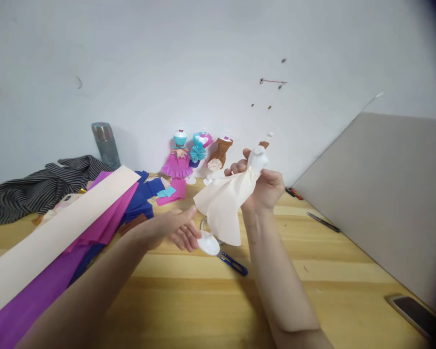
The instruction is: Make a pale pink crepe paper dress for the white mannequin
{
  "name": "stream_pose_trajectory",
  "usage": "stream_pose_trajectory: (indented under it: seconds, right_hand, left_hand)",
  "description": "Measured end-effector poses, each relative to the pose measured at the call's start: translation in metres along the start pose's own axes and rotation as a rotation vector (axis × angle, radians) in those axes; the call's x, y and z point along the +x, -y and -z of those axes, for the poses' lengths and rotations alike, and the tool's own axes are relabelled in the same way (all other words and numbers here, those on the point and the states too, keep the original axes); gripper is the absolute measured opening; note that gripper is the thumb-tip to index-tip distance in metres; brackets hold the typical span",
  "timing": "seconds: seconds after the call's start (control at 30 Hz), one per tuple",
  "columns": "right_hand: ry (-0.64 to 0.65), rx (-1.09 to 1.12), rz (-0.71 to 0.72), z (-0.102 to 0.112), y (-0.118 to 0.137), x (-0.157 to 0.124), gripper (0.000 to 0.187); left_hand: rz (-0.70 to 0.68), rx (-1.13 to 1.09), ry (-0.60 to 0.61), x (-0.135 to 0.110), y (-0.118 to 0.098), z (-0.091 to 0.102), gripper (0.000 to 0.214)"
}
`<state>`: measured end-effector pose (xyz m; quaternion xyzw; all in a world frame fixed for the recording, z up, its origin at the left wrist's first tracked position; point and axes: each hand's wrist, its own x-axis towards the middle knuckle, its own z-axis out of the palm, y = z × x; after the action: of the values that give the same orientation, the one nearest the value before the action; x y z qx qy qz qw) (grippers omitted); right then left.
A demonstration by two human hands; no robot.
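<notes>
My right hand [267, 189] is closed around a small white dress-form mannequin [258, 157], holding it tilted above the table. A cream crepe-paper skirt [227, 201] flares down and left from its waist, and a bit of brown shows at its neck. The mannequin's round white base [208, 243] shows below the skirt. My left hand [185, 230] is beside the skirt's lower edge, thumb apart from the fingers; its fingertips are at the rim of the base. Blue-handled thread snips [233, 264] lie under the base, partly hidden.
Three dressed mini mannequins [179, 155] stand against the wall. On the left are layered paper sheets [105, 213], a long cream strip [69, 228], a striped cloth [47, 184] and a flask [106, 145]. Tweezers [323, 222] and a phone [410, 312] lie right.
</notes>
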<state>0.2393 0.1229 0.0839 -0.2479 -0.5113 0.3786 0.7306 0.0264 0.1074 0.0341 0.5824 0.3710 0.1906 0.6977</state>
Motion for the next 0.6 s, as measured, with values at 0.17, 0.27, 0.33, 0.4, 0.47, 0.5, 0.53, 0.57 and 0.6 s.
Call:
stream_pose_trajectory:
  seconds: [0.17, 0.27, 0.33, 0.4, 0.47, 0.5, 0.53, 0.57, 0.6]
  right_hand:
    - [-0.051, -0.096, 0.115, 0.006, 0.004, 0.003, 0.044]
    - [-0.112, -0.069, 0.160, 0.000, 0.006, 0.000, 0.046]
    - [-0.115, -0.017, 0.190, -0.004, 0.007, -0.002, 0.045]
    - [-0.104, 0.001, 0.206, -0.007, 0.008, -0.003, 0.045]
    - [-0.103, -0.027, 0.213, -0.008, 0.008, -0.004, 0.047]
    - [-0.107, -0.050, 0.221, -0.008, 0.007, -0.004, 0.049]
    - [-0.113, -0.074, 0.233, -0.008, 0.006, -0.004, 0.051]
    - [-0.122, -0.094, 0.247, -0.007, 0.006, -0.004, 0.053]
    - [-0.132, -0.111, 0.259, -0.007, 0.004, -0.004, 0.055]
  left_hand:
    - [-0.044, -0.196, 0.086, -0.008, -0.002, -0.029, 0.054]
    - [-0.022, -0.309, 0.120, -0.012, -0.005, -0.040, 0.043]
    - [-0.021, -0.397, 0.095, -0.014, -0.005, -0.047, 0.039]
    - [-0.043, -0.472, 0.037, -0.014, -0.005, -0.054, 0.040]
    - [-0.073, -0.519, -0.035, -0.014, -0.005, -0.059, 0.040]
    - [-0.091, -0.538, -0.080, -0.014, -0.005, -0.061, 0.041]
    - [-0.114, -0.558, -0.126, -0.014, -0.006, -0.061, 0.040]
    - [-0.144, -0.582, -0.172, -0.014, -0.007, -0.061, 0.040]
    - [-0.176, -0.612, -0.212, -0.014, -0.008, -0.061, 0.041]
